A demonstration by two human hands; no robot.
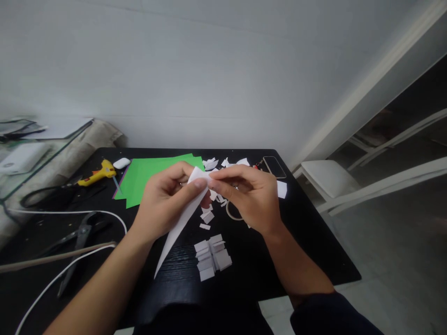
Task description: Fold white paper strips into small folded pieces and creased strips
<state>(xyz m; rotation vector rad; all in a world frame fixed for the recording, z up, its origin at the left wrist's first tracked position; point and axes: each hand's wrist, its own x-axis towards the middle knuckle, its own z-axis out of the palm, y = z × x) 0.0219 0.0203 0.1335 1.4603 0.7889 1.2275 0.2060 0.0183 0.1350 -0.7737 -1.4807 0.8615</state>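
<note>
A long strip of white paper (179, 228) slants over the black table, its narrow pointed end hanging towards me. My left hand (167, 200) is closed on the strip, thumb on top near its upper end. At that same end my right hand (249, 195) pinches the paper between thumb and fingertips. Below the hands a small folded white paper piece (213, 256) with several flaps lies on the table. Paper scraps (207, 216) are scattered behind and beneath the hands. A roll of tape (232, 211) is partly hidden by my right hand.
Green sheets (139, 179) lie at the back left beside a yellow glue gun (99, 174). Dark-handled pliers (82, 237) and white cables (70, 263) are on the left. A phone (274, 166) rests at the back right. A white stool (328, 179) stands beyond the table (307, 251).
</note>
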